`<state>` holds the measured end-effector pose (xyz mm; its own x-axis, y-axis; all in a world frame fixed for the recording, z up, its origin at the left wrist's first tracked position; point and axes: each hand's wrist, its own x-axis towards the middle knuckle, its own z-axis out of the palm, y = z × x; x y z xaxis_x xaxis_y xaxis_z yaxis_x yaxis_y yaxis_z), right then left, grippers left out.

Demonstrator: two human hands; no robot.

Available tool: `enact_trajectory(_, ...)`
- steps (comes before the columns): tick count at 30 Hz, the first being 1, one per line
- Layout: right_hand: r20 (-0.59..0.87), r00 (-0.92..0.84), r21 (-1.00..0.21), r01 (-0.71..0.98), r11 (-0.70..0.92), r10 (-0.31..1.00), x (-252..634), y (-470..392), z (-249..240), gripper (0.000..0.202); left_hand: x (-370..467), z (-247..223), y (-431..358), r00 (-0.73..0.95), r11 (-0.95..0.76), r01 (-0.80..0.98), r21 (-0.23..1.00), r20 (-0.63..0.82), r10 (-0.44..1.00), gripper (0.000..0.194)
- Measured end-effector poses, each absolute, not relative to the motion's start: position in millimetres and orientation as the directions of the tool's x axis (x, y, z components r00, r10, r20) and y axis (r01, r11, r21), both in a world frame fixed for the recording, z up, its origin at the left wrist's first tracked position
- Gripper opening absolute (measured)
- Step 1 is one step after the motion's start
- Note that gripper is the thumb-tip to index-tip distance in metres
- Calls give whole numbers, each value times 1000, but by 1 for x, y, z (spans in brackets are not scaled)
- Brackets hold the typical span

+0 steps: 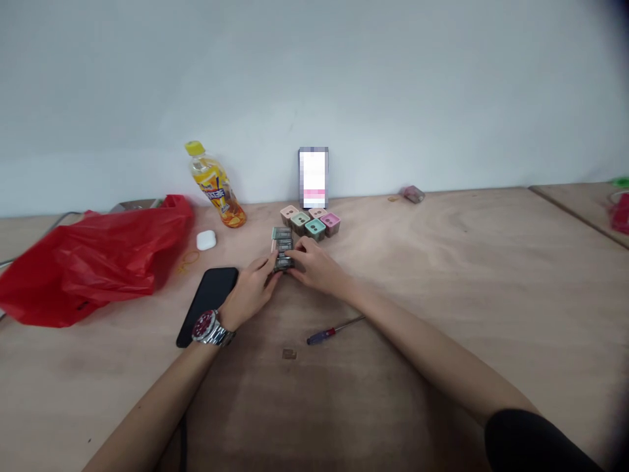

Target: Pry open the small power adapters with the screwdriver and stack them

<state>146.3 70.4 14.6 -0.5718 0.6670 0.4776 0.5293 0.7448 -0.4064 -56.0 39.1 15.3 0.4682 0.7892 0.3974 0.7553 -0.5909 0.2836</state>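
Observation:
A short row of small dark translucent boxes lies on the wooden table, its far end pale green. My left hand, with a watch at the wrist, grips the near left side of the row with fingers and thumb. From the right, my right hand presses its fingers on the near right side of the same row. Just beyond stand several small square containers with pink, green, turquoise and purple lids. Fingers cover part of the near boxes.
A lit phone leans on the wall. Left are a tilted drink bottle, white earbud case, black phone and red bag. Nearer lie a screwdriver and small flat piece; a small pinkish object sits back right.

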Motion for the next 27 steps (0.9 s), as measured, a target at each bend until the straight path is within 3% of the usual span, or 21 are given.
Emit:
enact_trajectory(7, 470, -555, -323, 615, 719, 686, 142, 84, 19, 32, -59, 14, 55, 458, -583, 753, 306, 392, 798, 50)
enact_trajectory(10, 530, -415, -292, 729, 618, 740, 150, 88, 23, 38, -59, 17, 52, 434, -561, 775, 291, 399, 808, 51)
enact_trajectory(13, 557, -251, -259, 853, 453, 791, 162, 90, 24, 32, -57, 19, 44, 375, -547, 795, 261, 498, 782, 48)
enact_trajectory(16, 551, -212, -227, 893, 389, 807, 172, 91, 21, 25, -49, 21, 34, 355, -591, 764, 259, 596, 720, 36)
enact_trajectory(19, 567, -221, -218, 889, 403, 794, 176, 90, 17, 19, -37, 24, 25, 398, -643, 712, 283, 592, 701, 30)
enact_trajectory(23, 521, -290, -323, 804, 499, 803, 180, 79, 16, 12, -19, 26, 16, 426, -637, 685, 353, 515, 743, 30)
enact_trajectory(27, 435, -449, -391, 687, 613, 781, 191, 52, 27, 14, -10, 22, 13, 396, -574, 673, 467, 428, 813, 49)
